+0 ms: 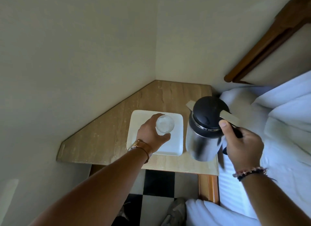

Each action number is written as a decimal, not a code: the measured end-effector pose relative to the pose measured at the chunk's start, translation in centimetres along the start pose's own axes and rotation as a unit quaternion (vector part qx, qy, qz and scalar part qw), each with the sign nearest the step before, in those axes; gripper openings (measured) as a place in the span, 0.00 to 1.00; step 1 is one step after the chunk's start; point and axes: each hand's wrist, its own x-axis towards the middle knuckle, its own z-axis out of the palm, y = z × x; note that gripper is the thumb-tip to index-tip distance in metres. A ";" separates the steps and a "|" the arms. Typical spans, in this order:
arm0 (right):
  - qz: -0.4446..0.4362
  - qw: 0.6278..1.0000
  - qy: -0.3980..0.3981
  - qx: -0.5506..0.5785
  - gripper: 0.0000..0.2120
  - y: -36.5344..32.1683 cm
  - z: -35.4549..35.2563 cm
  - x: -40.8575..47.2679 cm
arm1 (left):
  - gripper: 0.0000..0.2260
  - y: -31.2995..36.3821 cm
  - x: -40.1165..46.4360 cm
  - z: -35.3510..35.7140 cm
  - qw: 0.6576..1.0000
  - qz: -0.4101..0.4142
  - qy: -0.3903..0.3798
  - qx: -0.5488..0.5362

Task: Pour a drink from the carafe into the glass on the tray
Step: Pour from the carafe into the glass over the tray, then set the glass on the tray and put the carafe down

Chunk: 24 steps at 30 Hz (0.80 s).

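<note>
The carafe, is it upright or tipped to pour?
Roughly upright: the carafe has its black lid on top, spout away from the glass, nothing pouring.

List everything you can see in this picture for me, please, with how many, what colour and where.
carafe: one, steel body with black lid, right of the tray, held by its handle
glass: one, clear, on the tray
tray: one, white, square, on the table
table: one, beige stone-look top, in the wall corner
bedding: white, at right
headboard: one, brown wood frame, upper right
floor: black and white tiles, below the table
shoes: grey, on the floor; number unclear
left hand: around the glass, wristband on the wrist
right hand: gripping the carafe handle, beaded bracelet on the wrist
</note>
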 end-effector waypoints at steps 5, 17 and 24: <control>0.109 0.989 0.098 0.036 0.31 4.3 2.6 -1.5 | 0.29 -3.8 0.6 0.8 1.000 -0.002 0.003 0.029; 0.108 0.975 0.154 0.118 0.22 7.0 6.8 -0.8 | 0.29 -8.4 3.3 2.6 0.999 -0.008 -0.025 0.034; 0.137 0.970 0.142 0.143 0.25 6.8 7.4 -1.1 | 0.29 -9.5 4.1 2.8 0.999 -0.001 -0.033 0.027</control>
